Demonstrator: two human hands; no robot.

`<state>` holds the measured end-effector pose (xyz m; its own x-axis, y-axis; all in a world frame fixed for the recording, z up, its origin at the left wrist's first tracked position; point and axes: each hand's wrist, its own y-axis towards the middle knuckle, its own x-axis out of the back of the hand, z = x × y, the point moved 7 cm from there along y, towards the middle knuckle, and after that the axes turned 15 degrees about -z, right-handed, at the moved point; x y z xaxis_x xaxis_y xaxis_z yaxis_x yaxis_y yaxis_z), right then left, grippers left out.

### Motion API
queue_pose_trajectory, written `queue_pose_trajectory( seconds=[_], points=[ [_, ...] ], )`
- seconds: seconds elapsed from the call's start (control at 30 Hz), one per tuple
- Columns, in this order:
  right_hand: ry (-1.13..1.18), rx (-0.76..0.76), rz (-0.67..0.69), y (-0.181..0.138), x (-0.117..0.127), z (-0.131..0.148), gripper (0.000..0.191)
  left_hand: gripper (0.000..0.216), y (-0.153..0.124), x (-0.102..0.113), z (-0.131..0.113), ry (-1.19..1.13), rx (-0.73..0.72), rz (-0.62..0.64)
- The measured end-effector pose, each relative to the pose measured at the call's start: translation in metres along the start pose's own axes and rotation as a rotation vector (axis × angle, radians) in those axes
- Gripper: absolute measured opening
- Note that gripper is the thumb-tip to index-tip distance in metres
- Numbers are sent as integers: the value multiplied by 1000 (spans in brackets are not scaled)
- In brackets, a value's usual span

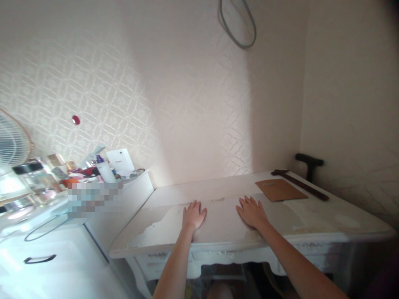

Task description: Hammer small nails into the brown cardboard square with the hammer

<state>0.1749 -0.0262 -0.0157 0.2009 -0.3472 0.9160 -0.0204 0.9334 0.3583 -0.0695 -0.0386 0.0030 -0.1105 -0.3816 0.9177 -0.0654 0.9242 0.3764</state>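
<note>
Both hands empty: left hand (193, 216) and right hand (252, 212) palm-down on the white surface (220, 226), well apart from each other, fingers spread apart and clamped on nothing. Brown board (281, 192) flat on the surface just right of the right hand, with a few small metal bits (268, 184) on top, maybe nails or screws, too small to tell. Hammer (307, 187) lying along the far right side of the board, can't tell if touching.

Main worry, imho: nudging or tilting the board and scattering the bits. Likely cause: a hasty reach across for the hammer, or dragging both along by accident. Patchy, peeling-looking finish too, so maybe a snag when sliding the board. Also watch the bottles and jars (106, 172) on the cabinet (112, 236) at left: crowded, easy to topple with a careless wide sweep.
</note>
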Motion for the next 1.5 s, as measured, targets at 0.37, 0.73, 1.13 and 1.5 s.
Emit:
queue_pose_trajectory(
  seconds=[0.37,0.73,1.13,1.5],
  points=[
    [9,-5,-5,0,-2,0,58,54,0,0,-1,1,-5,0],
    [8,-3,-1,0,0,0,58,55,0,-1,0,-2,0,0],
    [1,2,-13,-1,2,1,58,55,0,0,0,-13,2,-7],
    [1,2,-22,-1,3,1,58,54,1,-1,1,-2,-4,-7]
  ],
)
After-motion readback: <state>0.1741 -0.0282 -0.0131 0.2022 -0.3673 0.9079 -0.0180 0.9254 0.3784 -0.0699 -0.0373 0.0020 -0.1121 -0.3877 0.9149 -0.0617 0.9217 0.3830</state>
